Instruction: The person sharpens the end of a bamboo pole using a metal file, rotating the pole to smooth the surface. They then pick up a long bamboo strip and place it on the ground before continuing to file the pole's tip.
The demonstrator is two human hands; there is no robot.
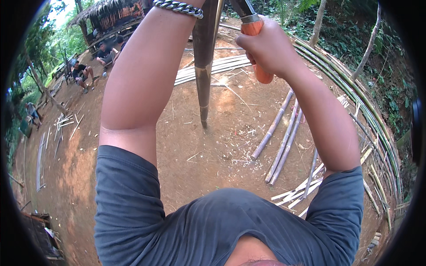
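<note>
The right hand (268, 46) is wrapped firmly around the orange wooden handle of a tool (264, 74), whose dark metal end runs up out of view. The left hand lies beyond the upper edge, so I cannot tell its state; only its forearm and a chain bracelet (177, 6) show. Just left of the right hand, a dark bamboo pole (203, 84) stands nearly upright, narrowing downward to the ground.

That ground (186, 155) is bare brown dirt, patched with sunlight. Below the right hand it carries scattered pale chips (248, 148), then three cut poles (284, 142) lying side by side, with pale strips (295, 194) nearer the body. More long strips (217, 66) lie behind the upright pole, to the hand's left.

To the right of the hand, long green poles (355, 99) curve along the foot of a leafy slope (386, 66). Far to its left, people sit on the dirt side near a thatched hut (115, 22), with trees around.
</note>
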